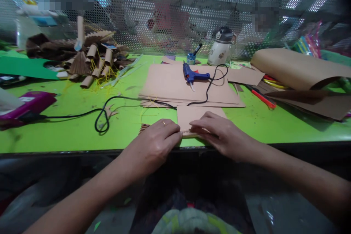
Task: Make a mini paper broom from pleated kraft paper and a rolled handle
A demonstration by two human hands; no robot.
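Observation:
A small sheet of brown paper (203, 114) lies at the table's front edge, its near edge folded or rolled into a narrow strip. My left hand (157, 144) is closed, pinching the left end of that strip. With fingers bent, my right hand (223, 133) grips the strip farther right; its thumb is partly hidden. Beside my left hand, a pleated piece of brown paper (143, 128) shows only in part. Behind the sheet, a stack of larger brown paper sheets (167, 82) carries a blue glue gun (196, 75) with a black cord.
A red utility knife (261, 98) and rolled brown paper (298, 65) lie right. Paper tubes with yellow strings (94, 62) are heaped left, near a magenta device (35, 104). A bottle (219, 49) and blue jar (191, 58) stand before a perforated metal screen (131, 14).

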